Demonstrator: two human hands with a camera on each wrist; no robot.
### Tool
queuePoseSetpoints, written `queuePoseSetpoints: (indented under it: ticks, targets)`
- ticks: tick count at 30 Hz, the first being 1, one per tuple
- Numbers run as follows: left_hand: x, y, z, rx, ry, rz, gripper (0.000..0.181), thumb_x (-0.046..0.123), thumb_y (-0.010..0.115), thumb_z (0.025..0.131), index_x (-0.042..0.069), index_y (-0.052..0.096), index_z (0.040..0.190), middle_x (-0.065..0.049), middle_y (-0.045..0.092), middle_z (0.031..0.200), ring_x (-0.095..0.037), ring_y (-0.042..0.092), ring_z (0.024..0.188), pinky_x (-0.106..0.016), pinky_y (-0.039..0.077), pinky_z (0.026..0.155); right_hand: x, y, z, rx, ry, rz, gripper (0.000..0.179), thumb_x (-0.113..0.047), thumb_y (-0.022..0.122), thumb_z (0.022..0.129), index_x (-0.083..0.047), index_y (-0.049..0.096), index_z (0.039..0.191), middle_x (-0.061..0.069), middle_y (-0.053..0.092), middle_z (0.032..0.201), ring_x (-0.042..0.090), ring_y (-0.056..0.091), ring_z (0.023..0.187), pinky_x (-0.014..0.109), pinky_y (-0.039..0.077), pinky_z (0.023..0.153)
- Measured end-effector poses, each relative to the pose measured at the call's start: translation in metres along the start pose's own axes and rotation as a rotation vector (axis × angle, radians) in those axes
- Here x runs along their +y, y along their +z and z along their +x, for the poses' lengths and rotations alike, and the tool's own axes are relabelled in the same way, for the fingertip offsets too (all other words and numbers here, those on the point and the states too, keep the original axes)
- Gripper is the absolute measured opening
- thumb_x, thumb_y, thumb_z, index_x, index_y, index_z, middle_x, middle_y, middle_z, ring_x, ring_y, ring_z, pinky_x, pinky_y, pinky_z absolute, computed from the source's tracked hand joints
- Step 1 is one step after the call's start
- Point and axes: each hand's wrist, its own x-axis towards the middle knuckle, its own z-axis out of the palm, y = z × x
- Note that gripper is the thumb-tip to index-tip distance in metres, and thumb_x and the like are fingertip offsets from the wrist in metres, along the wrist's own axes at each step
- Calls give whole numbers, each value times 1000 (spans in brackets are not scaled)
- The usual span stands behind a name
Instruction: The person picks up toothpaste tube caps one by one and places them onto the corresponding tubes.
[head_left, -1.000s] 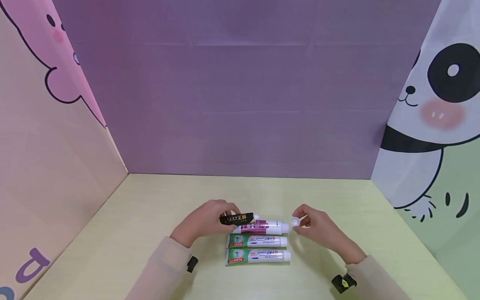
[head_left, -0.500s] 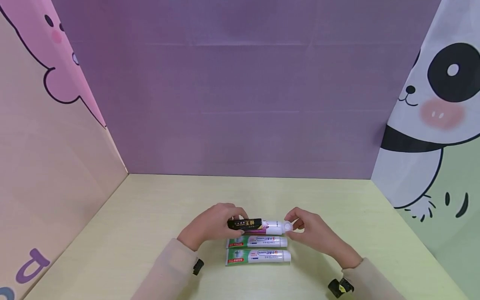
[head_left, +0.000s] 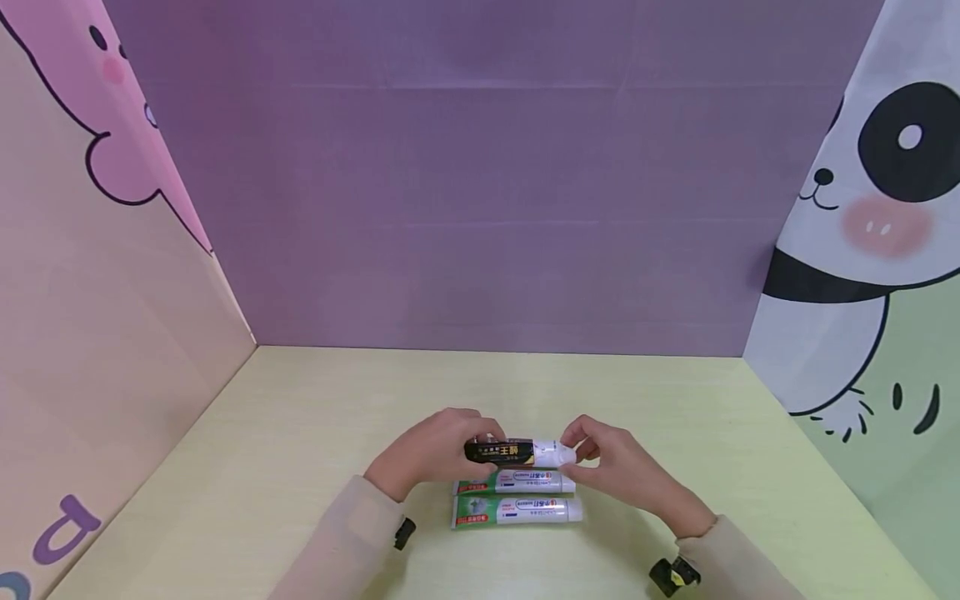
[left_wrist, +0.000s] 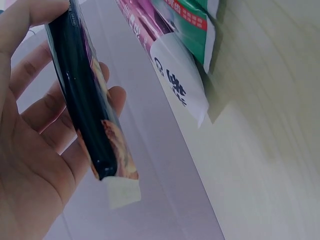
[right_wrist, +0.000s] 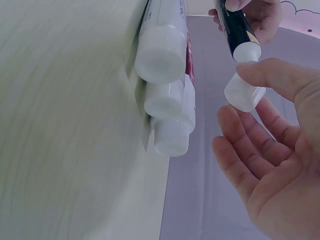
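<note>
My left hand holds a black toothpaste tube with gold lettering, thumb on one side and fingers on the other. A white cap is pinched between the thumb and fingers of my right hand. In the right wrist view the cap is right at the nozzle end of the black tube, and my thumb overlaps the spot where they meet. Below the black tube lies a purple and white toothpaste tube, largely covered in the head view. Two green and white toothpaste tubes, a middle one and a near one, lie beside it.
The three tubes lie side by side on a pale wooden table, their white caps pointing right. A purple panel stands behind, with cartoon-printed panels at left and right.
My left hand has brought the black tube rightward and slightly nearer. My right hand has moved left with the cap, which was apart from the nozzle and is now right at it.
</note>
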Motion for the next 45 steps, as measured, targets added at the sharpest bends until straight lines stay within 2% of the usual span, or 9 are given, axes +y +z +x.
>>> queuePoseSetpoints:
  ticks: [5,12,17,25,31,39,45]
  targets:
    - [1,2,2,-14,12,0,31,27,78,85,20,72,114,10,64,96,-5,57,84,-25,51,76,-1,4,2,-13,-12,26,25,-12,80,85,-11,62,103,-4,65,96,11,64,84,37,56,77]
    - [3,4,2,-17,18,3,31,26,77,84,21,72,114,13,62,94,-4,55,80,-23,49,74,-4,6,4,-23,-22,44,23,-13,78,88,-12,66,107,-4,67,101,11,65,85,37,56,77]
    - [4,5,3,-23,13,0,30,27,78,84,22,72,113,13,62,93,-5,55,80,-23,50,73,-6,8,3,-25,-41,60,24,-8,77,88,-10,66,109,-3,66,104,11,65,86,42,56,78]
    - [5,4,4,-25,19,-1,30,26,78,84,21,72,113,11,62,93,-6,55,80,-24,50,74,-7,9,4,-14,-62,35,25,-6,78,86,-12,64,106,-7,66,96,9,65,86,40,54,85]
    - [5,6,5,-32,14,2,31,29,78,85,22,72,114,13,62,94,-4,55,81,-24,50,74,-6,9,4,-35,-40,43,23,-9,76,88,-10,64,107,-6,67,92,9,65,84,38,55,78]
    - [4,5,5,-22,11,-3,31,28,78,85,21,71,115,11,63,95,-5,55,80,-23,50,73,-7,10,4,-60,13,58,21,-21,70,95,-8,66,111,-4,66,90,12,63,81,26,52,74]
    - [4,5,5,-23,8,-4,31,28,78,85,21,72,115,11,63,96,-5,56,82,-23,51,75,-5,10,4,-95,64,64,25,-32,58,103,-8,67,103,0,66,86,15,61,79,26,49,69]
